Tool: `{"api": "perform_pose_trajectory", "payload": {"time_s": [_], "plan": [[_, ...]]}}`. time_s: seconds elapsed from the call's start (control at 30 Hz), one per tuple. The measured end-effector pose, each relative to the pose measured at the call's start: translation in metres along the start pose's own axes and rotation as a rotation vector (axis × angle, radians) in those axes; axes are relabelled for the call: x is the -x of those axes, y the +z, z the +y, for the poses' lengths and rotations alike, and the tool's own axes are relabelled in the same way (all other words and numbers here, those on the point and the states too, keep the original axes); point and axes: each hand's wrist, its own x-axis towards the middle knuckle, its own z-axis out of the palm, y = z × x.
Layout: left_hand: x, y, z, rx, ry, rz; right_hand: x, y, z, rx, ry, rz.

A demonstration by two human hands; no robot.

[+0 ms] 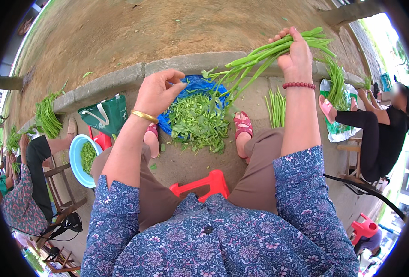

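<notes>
My right hand (297,57), with a red bead bracelet at the wrist, is raised at the upper right and closed round a bunch of long green vegetable stems (260,54). Their thinner ends hang down to the left. Lower and to the left, my left hand (159,93) has its fingers curled toward the thumb; whether anything small is pinched there is not clear. Below and between both hands lies a heap of picked green leaves (199,121) on a blue plastic bag (165,122), between my feet.
More stems (275,108) lie right of the heap. A green tote bag (105,115) and light blue basin (77,161) stand left. A stone kerb (190,63) runs ahead; a red stool (219,182) is beneath me. People sit at both sides, one in black (391,138).
</notes>
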Motion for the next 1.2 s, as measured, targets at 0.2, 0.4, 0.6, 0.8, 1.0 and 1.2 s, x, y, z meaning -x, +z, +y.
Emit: {"api": "perform_pose_trajectory", "payload": {"time_s": [0.2, 0.4, 0.6, 0.8, 1.0, 1.2], "plan": [[-0.016, 0.001, 0.011, 0.428, -0.081, 0.03, 0.015, 0.015, 0.019, 0.186, 0.092, -0.225], [-0.017, 0.027, 0.033, 0.606, -0.268, -0.096, 0.083, 0.042, 0.087, 1.103, -0.057, -0.715], [-0.032, 0.039, -0.002, 1.084, -0.411, 0.06, 0.109, 0.055, 0.118, 1.395, -0.173, -0.972], [-0.035, -0.019, 0.002, 1.467, -0.267, 0.194, 0.095, 0.046, 0.088, 0.841, 0.353, -1.14], [-0.031, -0.054, -0.012, 1.297, -0.255, 0.238, 0.106, 0.044, 0.087, 0.705, 0.519, -1.086], [-0.025, -0.055, -0.009, 1.005, -0.413, 0.175, 0.099, 0.045, 0.074, 0.792, 0.485, -0.956]]}}
